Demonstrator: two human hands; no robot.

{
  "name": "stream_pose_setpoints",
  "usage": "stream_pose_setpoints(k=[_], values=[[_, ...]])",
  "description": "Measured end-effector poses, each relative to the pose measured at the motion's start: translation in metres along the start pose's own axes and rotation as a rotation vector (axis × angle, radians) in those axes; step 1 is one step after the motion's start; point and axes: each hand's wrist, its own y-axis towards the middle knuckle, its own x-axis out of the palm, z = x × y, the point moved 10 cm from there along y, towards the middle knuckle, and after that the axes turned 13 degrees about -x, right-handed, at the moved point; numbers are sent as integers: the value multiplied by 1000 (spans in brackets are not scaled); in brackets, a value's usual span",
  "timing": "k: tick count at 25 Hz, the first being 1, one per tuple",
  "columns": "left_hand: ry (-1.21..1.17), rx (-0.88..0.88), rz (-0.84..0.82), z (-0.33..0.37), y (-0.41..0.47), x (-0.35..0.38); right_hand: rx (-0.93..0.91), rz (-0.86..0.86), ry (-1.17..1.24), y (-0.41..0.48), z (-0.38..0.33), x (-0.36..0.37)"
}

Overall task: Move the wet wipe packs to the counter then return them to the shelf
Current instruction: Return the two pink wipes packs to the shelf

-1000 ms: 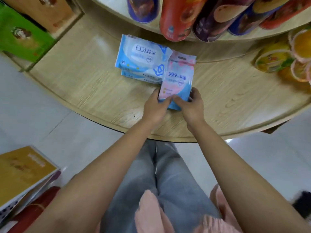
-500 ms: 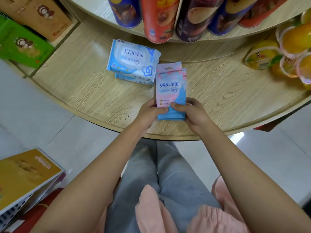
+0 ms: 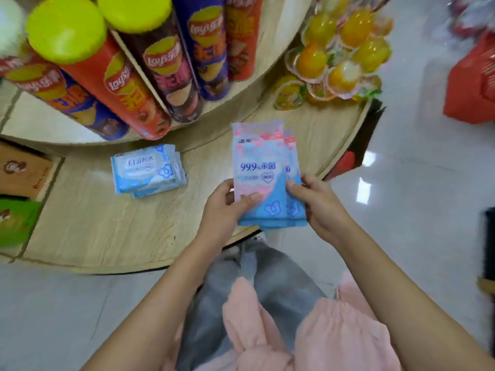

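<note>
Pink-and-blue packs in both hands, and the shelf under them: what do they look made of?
Pink-and-blue packs: thin printed plastic film, it seems, slightly glossy, with a serrated sealed top edge; left hand and right hand pinch them flat. Shelf: pale wood-grain board, matte, likely laminate rather than solid wood.

Blue wipe packs (image 3: 148,171) and jelly cups (image 3: 334,60) lie on wooden shelf (image 3: 93,226).

Two wet wipe packs (image 3: 263,172) (one behind the other) sit between the left hand (image 3: 224,207) and right hand (image 3: 318,203) above the shelf (image 3: 107,223) edge, stacked packs (image 3: 148,171) lying left, chip cans (image 3: 128,84) behind.
</note>
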Motion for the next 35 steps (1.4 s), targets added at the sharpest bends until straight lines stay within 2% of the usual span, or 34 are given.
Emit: stream_pose_setpoints(k=[5,8,16,20,25,29,35], values=[[230,34,-326,31,-29,76,-268,440,64,-107,-41,-86],[370,48,-503,28,-53,137,-378,681,147,-192,-41,-135],[740,-19,-974,-79,-156,349,-510,1258,360,-418,25,-254],[883,-17,-1129,-154,-215,460,-570,1471,406,-522,41,-322],[976,-76,-1305,-238,-294,562,-692,1676,448,-636,44,-399],[1004,-85,-1405,-278,-333,651,-793,1793,475,-693,46,-456],[1115,-60,-1603,-342,-410,823,-899,2008,524,-769,46,-548]])
